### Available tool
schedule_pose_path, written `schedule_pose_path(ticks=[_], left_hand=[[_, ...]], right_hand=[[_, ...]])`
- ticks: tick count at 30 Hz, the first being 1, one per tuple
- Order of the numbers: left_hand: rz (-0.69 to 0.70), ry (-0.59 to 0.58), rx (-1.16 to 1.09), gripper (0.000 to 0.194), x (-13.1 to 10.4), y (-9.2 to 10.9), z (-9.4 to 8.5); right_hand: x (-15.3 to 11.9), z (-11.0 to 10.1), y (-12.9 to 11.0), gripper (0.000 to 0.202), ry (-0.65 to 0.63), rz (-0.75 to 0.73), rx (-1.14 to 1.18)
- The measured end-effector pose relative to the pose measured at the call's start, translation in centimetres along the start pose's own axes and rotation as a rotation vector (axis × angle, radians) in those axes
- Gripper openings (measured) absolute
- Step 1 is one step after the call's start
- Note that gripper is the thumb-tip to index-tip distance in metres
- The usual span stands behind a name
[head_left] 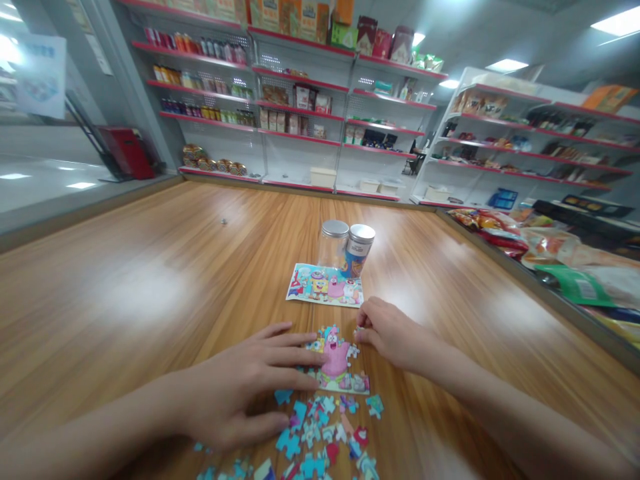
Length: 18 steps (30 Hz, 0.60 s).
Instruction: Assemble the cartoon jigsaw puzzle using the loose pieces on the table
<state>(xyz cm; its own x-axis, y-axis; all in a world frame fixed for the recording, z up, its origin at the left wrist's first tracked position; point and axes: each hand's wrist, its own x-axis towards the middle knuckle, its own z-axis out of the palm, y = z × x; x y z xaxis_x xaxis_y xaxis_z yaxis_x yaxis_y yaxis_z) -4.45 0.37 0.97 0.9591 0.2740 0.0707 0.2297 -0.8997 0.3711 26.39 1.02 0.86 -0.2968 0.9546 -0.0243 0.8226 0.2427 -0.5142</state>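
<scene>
A partly joined jigsaw puzzle (335,360) showing a pink starfish figure lies on the wooden table. My left hand (250,373) rests flat with fingers spread, its fingertips over the puzzle's left part. At the puzzle's upper right, my right hand (387,330) pinches a small puzzle piece (358,331) between thumb and fingers. Loose, mostly blue pieces (313,433) are scattered below the puzzle, some beside my left thumb. Beyond the puzzle lies a printed picture card (325,285) with cartoon figures.
A clear jar (333,245) with a silver lid and a labelled jar (359,250) stand at the card's far edge. Packaged goods (555,257) lie along the right side. Stocked shelves (300,120) rise behind the wooden table (225,280).
</scene>
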Motion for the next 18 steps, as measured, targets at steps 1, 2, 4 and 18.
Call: schedule_pose_path(ticks=[1, 2, 4, 18], left_hand=[[0.002, 0.003, 0.002, 0.058, 0.0, 0.0, 0.0], [0.007, 0.009, 0.003, 0.058, 0.0, 0.0, 0.1], [0.015, 0.018, 0.000, 0.058, 0.0, -0.1, 0.1], [-0.001, 0.034, -0.050, 0.058, 0.1, 0.0, 0.0]], right_hand=[[0.1, 0.0, 0.0, 0.011, -0.002, -0.006, 0.022], [0.2, 0.0, 0.1, 0.011, -0.010, -0.011, 0.051], [0.5, 0.2, 0.3, 0.008, -0.044, -0.017, 0.126], [2.1, -0.2, 1.4, 0.017, -0.225, 0.010, 0.487]])
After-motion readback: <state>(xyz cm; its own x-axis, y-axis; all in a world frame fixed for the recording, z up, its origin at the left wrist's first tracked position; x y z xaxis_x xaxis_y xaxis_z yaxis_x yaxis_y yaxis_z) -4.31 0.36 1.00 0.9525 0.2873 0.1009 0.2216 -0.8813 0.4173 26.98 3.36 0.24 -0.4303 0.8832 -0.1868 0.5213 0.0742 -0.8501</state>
